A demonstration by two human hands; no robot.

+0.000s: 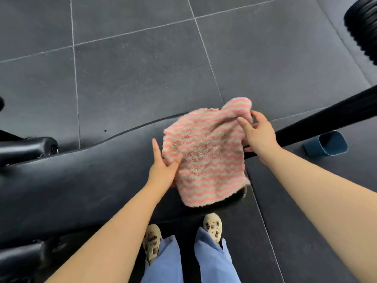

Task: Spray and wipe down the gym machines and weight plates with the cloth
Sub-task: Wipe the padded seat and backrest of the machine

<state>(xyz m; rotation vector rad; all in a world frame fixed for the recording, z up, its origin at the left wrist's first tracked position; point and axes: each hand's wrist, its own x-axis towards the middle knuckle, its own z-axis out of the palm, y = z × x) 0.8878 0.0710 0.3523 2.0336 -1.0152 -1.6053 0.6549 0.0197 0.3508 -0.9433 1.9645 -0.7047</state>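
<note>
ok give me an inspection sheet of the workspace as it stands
surface: black padded bench pad, cloth spread over its near end
job's things: pink and beige striped fluffy cloth; black ribbed weight plates top right; no spray bottle seen
clutter: dark blue plastic cup lying on its side on the floor
grippers: left hand pinches the cloth's left edge; right hand grips its far right corner
cables: nothing seen
surroundings: dark grey rubber floor tiles; black metal bar running right

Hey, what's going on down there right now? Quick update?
Both hands on the cloth: left hand pinches its near edge, right hand its far corner. Cloth spread over black padded bench. Blue cup on floor, right, clear of it.
</note>
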